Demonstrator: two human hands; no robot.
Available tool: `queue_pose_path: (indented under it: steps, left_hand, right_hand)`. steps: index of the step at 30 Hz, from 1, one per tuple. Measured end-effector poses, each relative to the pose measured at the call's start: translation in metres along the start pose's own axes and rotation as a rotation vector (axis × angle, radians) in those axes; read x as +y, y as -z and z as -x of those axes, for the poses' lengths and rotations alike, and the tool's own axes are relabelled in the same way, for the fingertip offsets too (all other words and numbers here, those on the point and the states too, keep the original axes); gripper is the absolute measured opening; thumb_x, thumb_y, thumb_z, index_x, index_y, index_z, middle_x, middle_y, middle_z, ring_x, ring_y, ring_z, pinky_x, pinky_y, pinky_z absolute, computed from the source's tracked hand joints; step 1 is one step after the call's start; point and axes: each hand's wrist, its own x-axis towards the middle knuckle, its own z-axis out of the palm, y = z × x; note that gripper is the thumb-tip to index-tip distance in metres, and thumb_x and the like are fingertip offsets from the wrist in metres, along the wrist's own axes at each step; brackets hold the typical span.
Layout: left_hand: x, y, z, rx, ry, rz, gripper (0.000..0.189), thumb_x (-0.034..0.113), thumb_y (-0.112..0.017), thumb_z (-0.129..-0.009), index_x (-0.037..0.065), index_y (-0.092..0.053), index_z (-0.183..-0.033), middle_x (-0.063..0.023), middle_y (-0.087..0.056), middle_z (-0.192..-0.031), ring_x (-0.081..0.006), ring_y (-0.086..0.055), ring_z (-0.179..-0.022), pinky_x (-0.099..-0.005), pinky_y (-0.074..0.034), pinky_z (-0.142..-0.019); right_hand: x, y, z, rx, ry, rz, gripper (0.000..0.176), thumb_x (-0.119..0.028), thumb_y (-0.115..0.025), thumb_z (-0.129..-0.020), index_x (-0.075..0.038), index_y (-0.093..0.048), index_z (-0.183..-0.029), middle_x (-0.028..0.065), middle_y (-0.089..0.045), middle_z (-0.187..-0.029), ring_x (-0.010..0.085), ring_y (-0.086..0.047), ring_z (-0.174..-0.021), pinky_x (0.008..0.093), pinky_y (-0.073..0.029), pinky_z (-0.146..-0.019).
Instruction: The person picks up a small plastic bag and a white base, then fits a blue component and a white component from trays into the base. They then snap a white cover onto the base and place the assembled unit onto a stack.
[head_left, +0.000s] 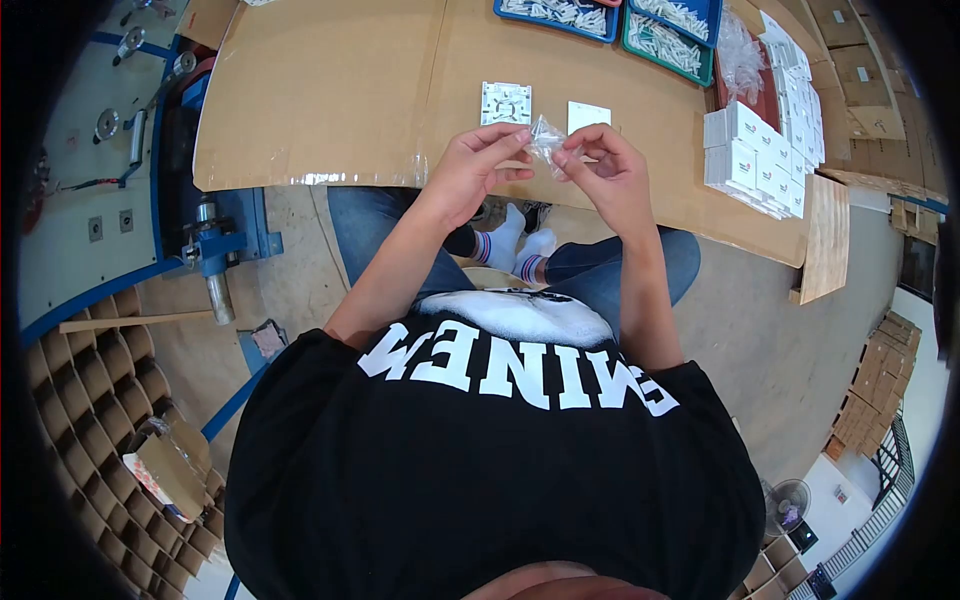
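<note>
A small clear plastic bag [545,143] is pinched between my two hands, just above the table's near edge. My left hand [487,165] grips its left side between thumb and fingers. At its right side, my right hand [606,172] holds it the same way. What lies inside the bag is too small to make out. Just beyond my left hand, a white square plate with a moulded frame [506,104] rests on the cardboard-covered table [330,100]. A plain white square piece [588,115] lies beyond my right hand, partly covered by it.
Blue and green trays [627,40] of small white parts stand at the far right. Nearer, white printed boxes [760,160] are stacked beside crumpled clear plastic bags [738,55]. A blue-framed machine [215,240] is at the left, above cardboard compartments [110,400].
</note>
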Motion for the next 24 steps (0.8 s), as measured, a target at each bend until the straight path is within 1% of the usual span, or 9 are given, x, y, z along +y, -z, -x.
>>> queue_pose_path:
  steps: [1,4,8,11,13,17,20,22,24]
  left_hand:
    - [0.000,0.000,0.000,0.043,-0.021,-0.035,0.023,0.017,-0.069,-0.097,0.001,-0.068,-0.113,-0.0058,-0.069,-0.096,-0.0128,-0.065,-0.089,-0.0309,-0.057,-0.082]
    - [0.005,-0.001,0.001,0.050,-0.095,-0.141,0.021,0.014,-0.071,-0.095,0.001,-0.069,-0.112,-0.0047,-0.068,-0.096,-0.0111,-0.064,-0.087,-0.0289,-0.057,-0.079]
    - [-0.003,0.008,-0.002,0.037,-0.100,-0.172,0.022,0.014,-0.071,-0.094,0.001,-0.069,-0.112,-0.0039,-0.068,-0.095,-0.0103,-0.064,-0.084,-0.0276,-0.058,-0.076]
    - [-0.003,0.007,-0.001,0.038,-0.103,-0.255,0.021,0.013,-0.069,-0.095,0.001,-0.069,-0.112,-0.0030,-0.067,-0.092,-0.0102,-0.064,-0.081,-0.0276,-0.058,-0.074]
    - [-0.001,0.007,-0.002,0.077,-0.235,-0.277,0.021,0.011,-0.068,-0.096,0.001,-0.068,-0.114,-0.0016,-0.065,-0.090,-0.0102,-0.064,-0.081,-0.0273,-0.058,-0.073]
    - [0.009,-0.001,0.004,0.035,-0.172,-0.177,0.026,0.010,-0.068,-0.096,0.002,-0.066,-0.121,-0.0024,-0.065,-0.095,-0.0095,-0.063,-0.084,-0.0271,-0.057,-0.077]
    - [0.009,0.001,0.002,0.023,-0.127,-0.300,0.028,0.009,-0.066,-0.097,0.003,-0.066,-0.124,-0.0008,-0.062,-0.095,-0.0095,-0.062,-0.085,-0.0262,-0.056,-0.080]
    - [0.005,0.004,0.000,-0.018,-0.257,-0.476,0.027,0.010,-0.067,-0.095,0.005,-0.067,-0.122,0.0000,-0.062,-0.095,-0.0087,-0.062,-0.081,-0.0232,-0.052,-0.078]
    - [0.005,0.007,-0.001,0.012,-0.275,-0.579,0.029,0.010,-0.068,-0.094,0.005,-0.067,-0.123,-0.0006,-0.062,-0.096,-0.0091,-0.062,-0.082,-0.0233,-0.051,-0.078]
  right_hand:
    - [0.002,-0.001,-0.001,0.007,-0.012,-0.065,0.018,0.000,-0.067,-0.094,0.001,-0.061,-0.110,0.0056,-0.066,-0.096,0.0122,-0.067,-0.085,0.0246,-0.058,-0.073]
    - [0.004,-0.002,-0.003,0.014,-0.045,-0.145,0.024,0.002,-0.067,-0.093,0.002,-0.058,-0.116,0.0061,-0.064,-0.100,0.0130,-0.067,-0.088,0.0253,-0.059,-0.075]
    - [0.004,-0.003,-0.005,0.016,-0.087,-0.162,0.027,0.003,-0.066,-0.093,0.002,-0.057,-0.119,0.0070,-0.062,-0.104,0.0134,-0.067,-0.093,0.0263,-0.060,-0.075]
    - [0.009,-0.003,-0.008,0.003,-0.082,-0.156,0.029,0.003,-0.066,-0.093,0.003,-0.057,-0.121,0.0074,-0.063,-0.104,0.0142,-0.068,-0.091,0.0265,-0.060,-0.073]
    - [0.004,-0.004,-0.008,0.015,-0.104,-0.180,0.030,0.003,-0.066,-0.093,0.003,-0.058,-0.122,0.0075,-0.064,-0.104,0.0146,-0.068,-0.090,0.0265,-0.060,-0.073]
    - [0.004,-0.005,-0.010,0.035,-0.127,-0.230,0.028,0.002,-0.066,-0.093,0.004,-0.060,-0.121,0.0090,-0.066,-0.105,0.0159,-0.069,-0.088,0.0273,-0.060,-0.073]
    - [0.004,-0.005,-0.011,0.049,-0.143,-0.224,0.031,0.002,-0.065,-0.094,0.004,-0.062,-0.124,0.0097,-0.069,-0.103,0.0159,-0.069,-0.089,0.0283,-0.060,-0.075]
    - [0.006,-0.004,-0.010,0.051,-0.142,-0.212,0.032,0.002,-0.065,-0.094,0.004,-0.062,-0.126,0.0099,-0.070,-0.102,0.0155,-0.069,-0.089,0.0282,-0.059,-0.078]
    - [0.007,-0.004,-0.010,0.052,-0.140,-0.200,0.034,0.002,-0.065,-0.094,0.004,-0.062,-0.127,0.0100,-0.070,-0.100,0.0151,-0.069,-0.089,0.0281,-0.059,-0.080]
